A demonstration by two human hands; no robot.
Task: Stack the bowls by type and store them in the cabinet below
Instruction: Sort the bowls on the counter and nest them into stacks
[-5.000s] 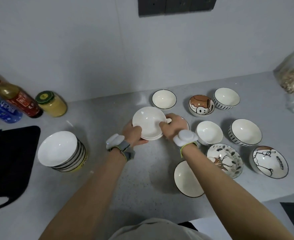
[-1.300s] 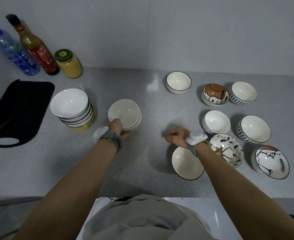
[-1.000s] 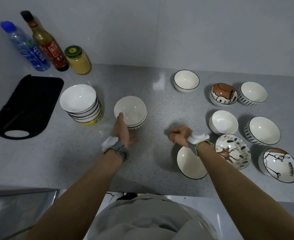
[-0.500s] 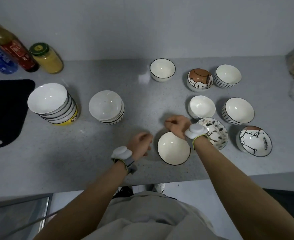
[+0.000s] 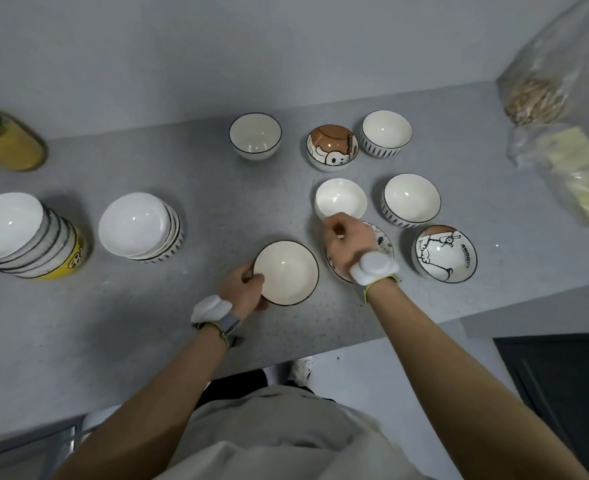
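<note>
My left hand (image 5: 243,291) grips the left rim of a shallow white bowl with a black rim (image 5: 288,273) near the counter's front. My right hand (image 5: 346,242) reaches over a leaf-patterned bowl (image 5: 385,242) and pinches the near rim of a small plain white bowl (image 5: 341,199). At the left stand two stacks: a tall stack (image 5: 12,233) with a yellow bowl at the bottom, and a lower stack (image 5: 137,225). Single bowls sit behind and to the right: a black-rimmed bowl (image 5: 255,135), a brown cartoon bowl (image 5: 333,147), two striped bowls (image 5: 386,133) (image 5: 411,199), and a cartoon-dog bowl (image 5: 445,252).
A jar of yellow paste (image 5: 5,140) stands at the back left. Plastic bags of food (image 5: 542,95) (image 5: 577,168) fill the right end of the grey counter (image 5: 113,323). A dark panel (image 5: 563,375) lies below the counter edge at the right.
The left hand let go of the lower stack, moved right and took hold of the black-rimmed bowl. The right hand reached forward from that bowl to the small white bowl's rim.
</note>
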